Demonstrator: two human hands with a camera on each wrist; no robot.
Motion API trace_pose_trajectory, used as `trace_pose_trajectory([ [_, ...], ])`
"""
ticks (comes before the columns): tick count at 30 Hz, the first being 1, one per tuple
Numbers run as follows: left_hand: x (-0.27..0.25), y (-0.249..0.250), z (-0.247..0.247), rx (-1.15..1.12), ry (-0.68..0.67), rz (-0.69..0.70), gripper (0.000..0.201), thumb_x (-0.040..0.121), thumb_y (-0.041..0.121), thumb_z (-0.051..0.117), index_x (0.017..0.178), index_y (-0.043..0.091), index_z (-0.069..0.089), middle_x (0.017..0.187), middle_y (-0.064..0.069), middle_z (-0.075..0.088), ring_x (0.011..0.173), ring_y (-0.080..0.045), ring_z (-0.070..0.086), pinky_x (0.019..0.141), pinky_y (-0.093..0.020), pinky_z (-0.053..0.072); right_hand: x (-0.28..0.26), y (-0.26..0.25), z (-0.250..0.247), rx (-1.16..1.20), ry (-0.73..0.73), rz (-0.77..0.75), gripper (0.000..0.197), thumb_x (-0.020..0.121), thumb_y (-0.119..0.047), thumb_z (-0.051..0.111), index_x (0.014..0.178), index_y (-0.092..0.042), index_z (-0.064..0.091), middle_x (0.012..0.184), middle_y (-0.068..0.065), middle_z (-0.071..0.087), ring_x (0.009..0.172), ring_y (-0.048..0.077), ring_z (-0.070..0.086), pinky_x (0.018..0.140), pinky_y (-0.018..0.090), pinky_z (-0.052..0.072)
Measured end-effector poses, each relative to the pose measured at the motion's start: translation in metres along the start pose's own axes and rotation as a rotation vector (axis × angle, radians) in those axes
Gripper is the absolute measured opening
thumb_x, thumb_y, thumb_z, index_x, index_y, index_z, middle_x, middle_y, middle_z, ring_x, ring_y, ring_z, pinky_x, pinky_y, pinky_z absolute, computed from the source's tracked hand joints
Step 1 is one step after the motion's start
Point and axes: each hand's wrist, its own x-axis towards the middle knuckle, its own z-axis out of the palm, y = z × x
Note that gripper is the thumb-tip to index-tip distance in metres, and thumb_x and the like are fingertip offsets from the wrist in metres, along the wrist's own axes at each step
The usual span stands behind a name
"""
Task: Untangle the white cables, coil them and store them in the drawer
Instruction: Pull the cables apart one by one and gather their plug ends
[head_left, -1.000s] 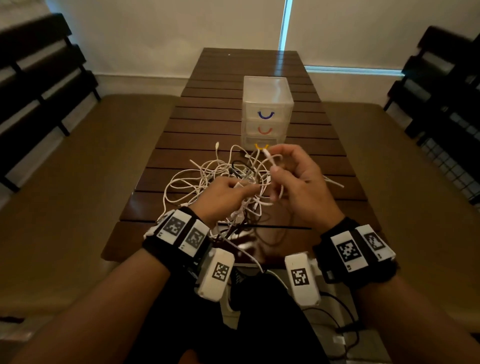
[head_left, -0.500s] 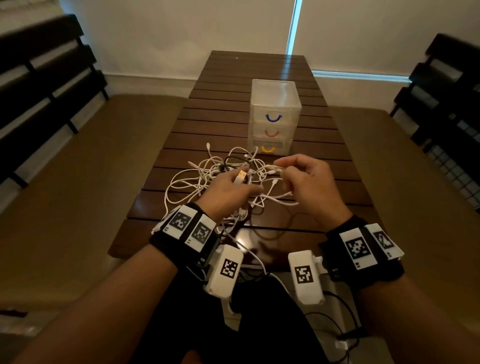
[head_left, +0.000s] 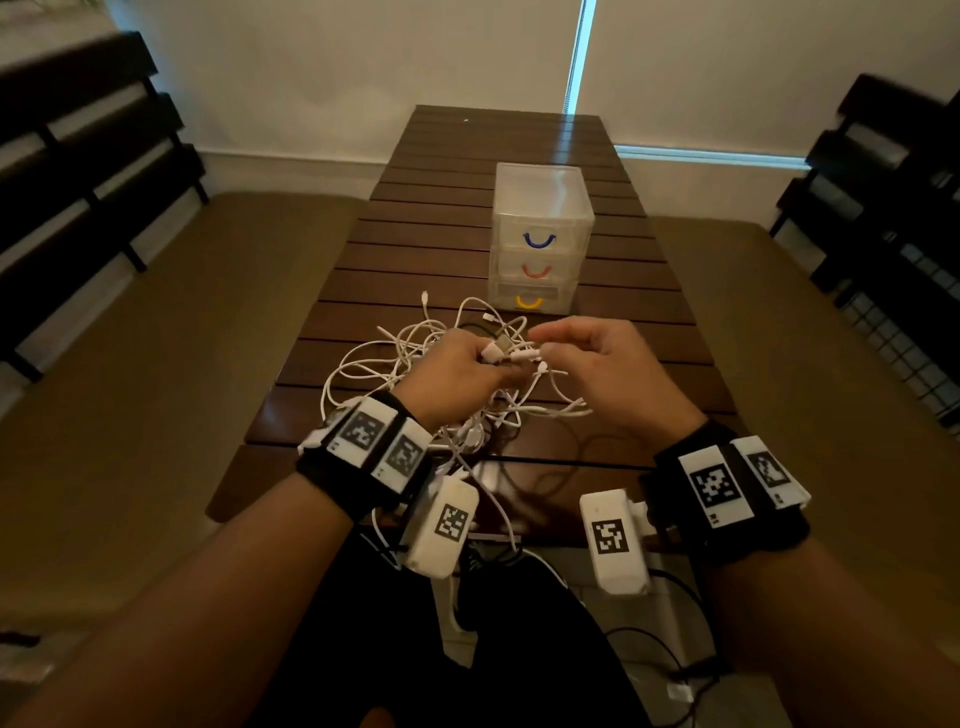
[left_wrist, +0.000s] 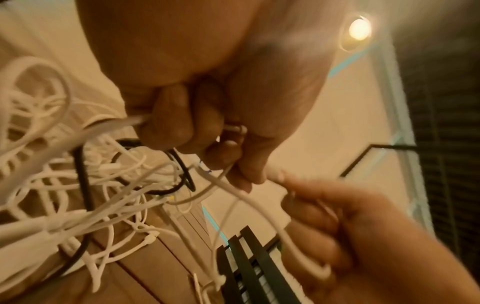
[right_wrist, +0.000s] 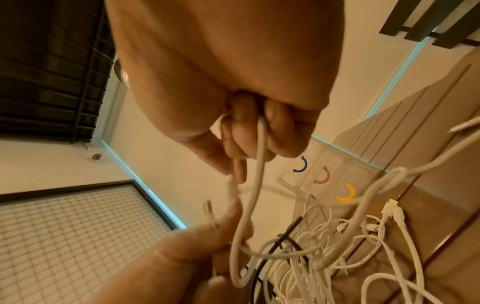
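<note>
A tangle of white cables (head_left: 415, 358) lies on the near part of the wooden slatted table (head_left: 447, 260), with a black cable (left_wrist: 83, 185) running through it. My left hand (head_left: 462, 371) grips a bunch of strands, and a USB plug (head_left: 496, 349) sticks up from its fingers. My right hand (head_left: 587, 358) pinches a white cable end (head_left: 524, 356) just beside that plug, and one white cable (right_wrist: 259, 164) loops down through its curled fingers. The clear drawer unit (head_left: 543, 239) stands behind the tangle with blue, red and yellow handles, all drawers closed.
Tan cushioned benches (head_left: 156, 389) flank the table on both sides. Dark slatted backrests (head_left: 78, 171) stand at the far left and right. Cables trail over the table's near edge toward my lap.
Both hands have come down closer to the table and nearer together. The cable end that the right hand held high over the tangle is now level with the plug in the left hand.
</note>
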Motion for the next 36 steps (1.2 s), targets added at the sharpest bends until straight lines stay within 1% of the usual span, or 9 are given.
trace_pose_trajectory([
  [6, 0.004, -0.011, -0.014, -0.394, 0.192, -0.256, 0.007, 0.089, 0.023, 0.066, 0.086, 0.017, 0.065, 0.069, 0.005, 0.065, 0.044, -0.004, 0.042, 0.038, -0.017, 0.03, 0.003, 0.004, -0.013, 0.156, 0.047, 0.08, 0.022, 0.102, -0.017, 0.044, 0.096, -0.016, 0.065, 0.055, -0.004, 0.053, 0.047, 0.005, 0.048, 0.047, 0.017, 0.04],
  [10, -0.005, 0.008, -0.006, -0.411, 0.197, -0.01, 0.007, 0.088, 0.023, 0.067, 0.082, 0.021, 0.063, 0.056, 0.018, 0.06, 0.044, 0.004, 0.049, 0.045, -0.014, 0.038, 0.001, -0.003, -0.003, 0.167, -0.039, -0.008, 0.024, 0.1, -0.019, 0.048, 0.089, -0.007, 0.066, 0.062, 0.002, 0.064, 0.057, 0.012, 0.06, 0.06, 0.024, 0.052],
  [14, -0.008, 0.023, 0.0, -0.591, 0.057, 0.045, 0.028, 0.096, 0.024, 0.054, 0.099, 0.0, 0.066, 0.075, -0.006, 0.063, 0.055, -0.013, 0.057, 0.049, -0.025, 0.048, -0.001, -0.01, 0.017, 0.162, -0.121, -0.12, 0.025, 0.099, -0.016, 0.052, 0.091, 0.001, 0.069, 0.063, -0.001, 0.066, 0.056, 0.013, 0.061, 0.057, 0.022, 0.051],
  [21, -0.011, 0.033, -0.03, -0.707, 0.305, 0.072, 0.046, 0.102, 0.041, 0.035, 0.071, 0.013, 0.055, 0.068, -0.004, 0.065, 0.06, -0.012, 0.057, 0.051, -0.023, 0.044, 0.008, 0.012, 0.017, 0.006, -0.21, -0.101, 0.024, 0.096, -0.024, 0.057, 0.075, -0.017, 0.066, 0.068, 0.006, 0.057, 0.062, 0.017, 0.049, 0.063, 0.035, 0.043],
  [24, -0.019, 0.045, -0.045, -0.853, 0.2, 0.105, 0.046, 0.102, 0.044, 0.027, 0.069, 0.017, 0.043, 0.068, -0.004, 0.065, 0.082, -0.026, 0.067, 0.082, -0.042, 0.055, 0.015, 0.032, 0.015, -0.041, -0.23, -0.08, 0.024, 0.096, -0.023, 0.057, 0.076, -0.012, 0.065, 0.073, 0.005, 0.06, 0.069, 0.014, 0.054, 0.072, 0.035, 0.045],
  [26, -0.023, 0.049, -0.044, -0.929, 0.116, 0.13, 0.046, 0.101, 0.046, 0.025, 0.069, 0.017, 0.041, 0.056, 0.001, 0.047, 0.066, -0.021, 0.06, 0.088, -0.049, 0.053, 0.023, 0.042, 0.015, -0.074, -0.19, -0.097, 0.024, 0.095, -0.021, 0.058, 0.075, -0.011, 0.063, 0.076, 0.002, 0.059, 0.073, 0.011, 0.053, 0.076, 0.032, 0.044],
  [28, -0.024, 0.049, -0.044, -0.967, 0.082, 0.168, 0.046, 0.101, 0.047, 0.026, 0.071, 0.017, 0.042, 0.053, 0.004, 0.031, 0.051, -0.012, 0.038, 0.07, -0.037, 0.057, 0.031, 0.052, 0.015, -0.171, -0.153, -0.133, 0.019, 0.093, -0.023, 0.061, 0.076, -0.015, 0.063, 0.089, 0.0, 0.055, 0.084, 0.008, 0.052, 0.082, 0.026, 0.042],
  [31, -0.024, 0.046, -0.049, -0.991, 0.055, 0.198, 0.039, 0.101, 0.045, 0.029, 0.085, 0.017, 0.05, 0.053, 0.007, 0.027, 0.043, -0.005, 0.022, 0.038, -0.019, 0.026, 0.044, 0.065, 0.011, -0.38, -0.098, -0.085, 0.017, 0.094, -0.026, 0.06, 0.078, -0.019, 0.062, 0.094, 0.003, 0.052, 0.089, 0.013, 0.049, 0.078, 0.025, 0.038],
  [36, -0.02, 0.04, -0.044, -0.689, 0.083, 0.123, 0.024, 0.099, 0.025, 0.046, 0.118, 0.013, 0.056, 0.061, 0.007, 0.042, 0.041, -0.002, 0.028, 0.036, -0.017, 0.02, 0.054, 0.046, -0.002, -0.299, -0.034, -0.036, 0.019, 0.096, -0.017, 0.053, 0.087, -0.023, 0.068, 0.084, 0.001, 0.071, 0.081, 0.021, 0.068, 0.077, 0.043, 0.057],
])
